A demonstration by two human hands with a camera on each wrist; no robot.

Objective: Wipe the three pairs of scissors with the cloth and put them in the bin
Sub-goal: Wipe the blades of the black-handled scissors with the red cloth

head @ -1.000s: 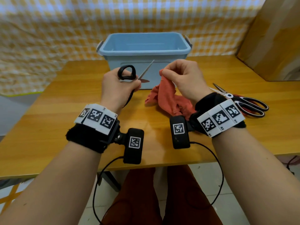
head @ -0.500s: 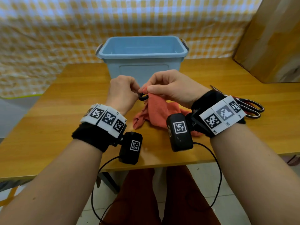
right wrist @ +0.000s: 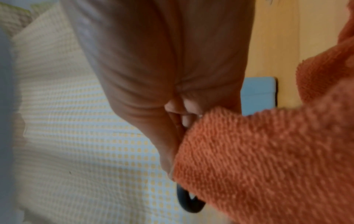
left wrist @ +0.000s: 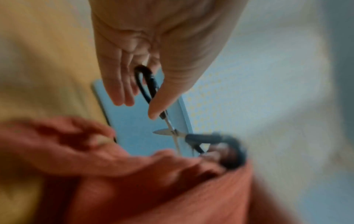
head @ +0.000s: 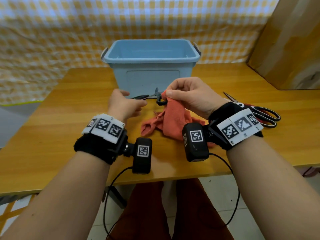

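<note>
Black-handled scissors (head: 152,97) hang spread open between my hands, just in front of the blue bin (head: 152,60). My left hand (head: 131,103) pinches one black handle loop (left wrist: 145,84) between thumb and fingers. My right hand (head: 174,94) pinches the orange cloth (head: 173,118) around the other handle loop (right wrist: 189,208), and the rest of the cloth trails down onto the table. The blades (left wrist: 172,133) cross at the pivot in the blurred left wrist view. Larger scissors (head: 265,116) with black-and-white handles lie on the table to the right, with something red under them.
The wooden table (head: 60,135) runs left and right of my hands. A yellow checked sheet (head: 69,32) hangs behind the bin. A cardboard panel (head: 290,45) leans at the back right. From here I cannot see the bin's floor.
A second ago my left hand held the scissors upright and my right hand held the cloth apart. The hands met, and now the scissors are spread open, lower, with the cloth on one handle.
</note>
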